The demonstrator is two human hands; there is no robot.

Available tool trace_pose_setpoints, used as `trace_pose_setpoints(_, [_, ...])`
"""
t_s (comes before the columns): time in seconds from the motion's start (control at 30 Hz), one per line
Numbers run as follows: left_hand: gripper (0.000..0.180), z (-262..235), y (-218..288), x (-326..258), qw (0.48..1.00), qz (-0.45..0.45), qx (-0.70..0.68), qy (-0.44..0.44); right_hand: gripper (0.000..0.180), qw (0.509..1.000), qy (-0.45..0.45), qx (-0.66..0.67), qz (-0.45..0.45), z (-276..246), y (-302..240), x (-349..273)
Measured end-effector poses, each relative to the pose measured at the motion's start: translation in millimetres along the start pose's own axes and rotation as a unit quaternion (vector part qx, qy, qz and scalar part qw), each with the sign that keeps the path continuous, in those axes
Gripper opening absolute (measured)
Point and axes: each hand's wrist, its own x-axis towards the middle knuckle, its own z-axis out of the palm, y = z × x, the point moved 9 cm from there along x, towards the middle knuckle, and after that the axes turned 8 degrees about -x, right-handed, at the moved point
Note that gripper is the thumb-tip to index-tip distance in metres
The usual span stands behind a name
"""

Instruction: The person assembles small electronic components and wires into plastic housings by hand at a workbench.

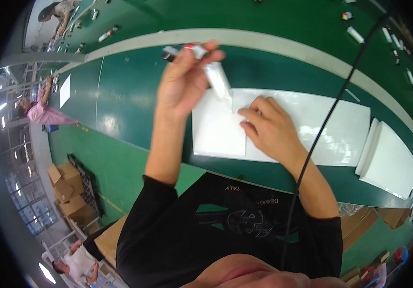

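Note:
My left hand [185, 79] is raised above the worktable, fingers closed around a small item with a black end [169, 53] and a red and white part. A slim white piece [218, 81] hangs from the same fingers toward the sheets; whether it is part of that item I cannot tell. My right hand [271, 127] rests over a stack of glossy white sheets [331, 127], its fingers bent. Its thumb and forefinger tips are apart, beside the edge of a smaller white sheet [218, 127] at the left. No object shows between them.
Another white stack [391, 158] lies at the table's right. Past a pale rail [264, 45], a green belt [245, 17] carries scattered white tube-shaped items. A black cable [331, 108] crosses the view. Several people are at the left; cardboard boxes [67, 185] stand on the floor.

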Motion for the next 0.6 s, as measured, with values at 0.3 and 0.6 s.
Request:
trace_pose_setpoints(0.3, [0.048,4,125,73,0.631,0.305,0.705,0.105,0.01,0.998,0.015,-0.042,-0.036,-3,-9,-1])
trace_pose_setpoints(0.6, [0.043,62,-23,243,0.404,0.141,0.901,-0.063,0.016,0.997,0.019,-0.027,-0.076,-4,-12,-6])
